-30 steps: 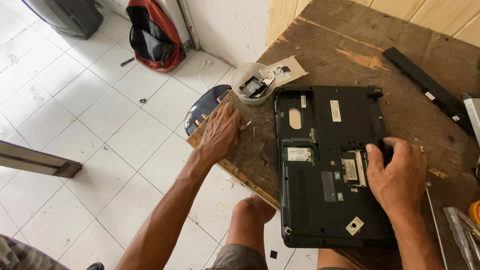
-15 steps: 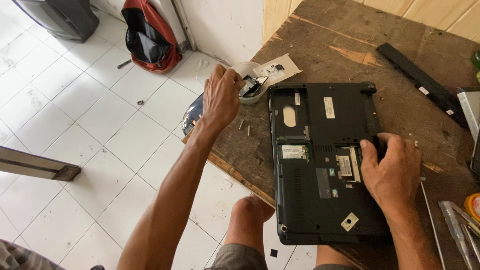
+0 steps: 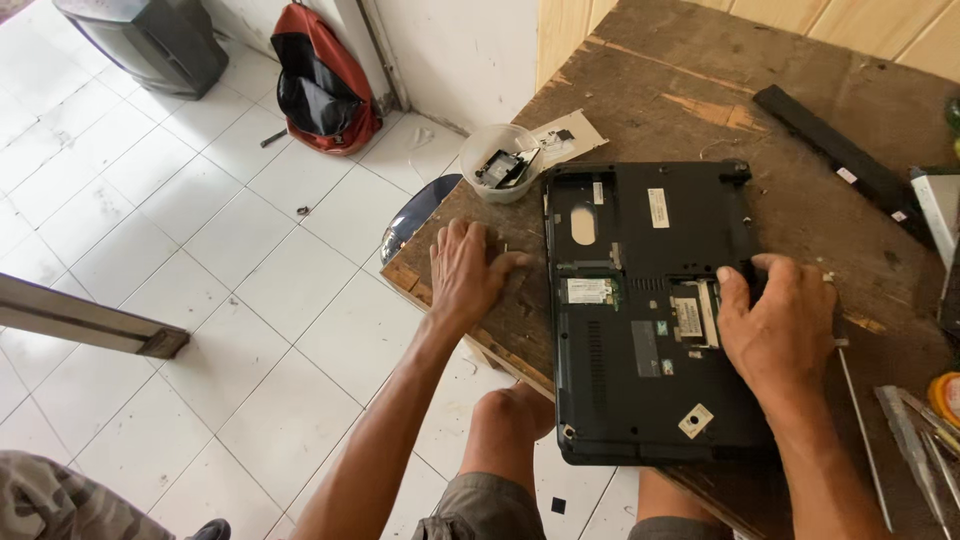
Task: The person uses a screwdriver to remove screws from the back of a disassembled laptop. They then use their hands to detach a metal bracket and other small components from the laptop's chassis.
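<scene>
A black laptop [image 3: 640, 300] lies upside down on a worn wooden table [image 3: 700, 100], with several covers off and its circuit boards showing. My right hand [image 3: 780, 325] rests on the laptop's right side, fingers at an open bay near its edge. My left hand [image 3: 468, 268] lies flat on the table just left of the laptop, fingers spread over small loose bits, holding nothing. A white plastic bowl [image 3: 500, 160] with small parts stands beyond my left hand.
A long black bar [image 3: 840, 155] lies at the back right. Metal tools [image 3: 915, 450] lie at the right edge. A piece of card [image 3: 565, 135] sits by the bowl. On the tiled floor are a red bag [image 3: 320, 85] and a wooden plank [image 3: 90, 320].
My left hand went from the table corner up to the bowl, then came back down beside the laptop. My right hand stayed on the laptop.
</scene>
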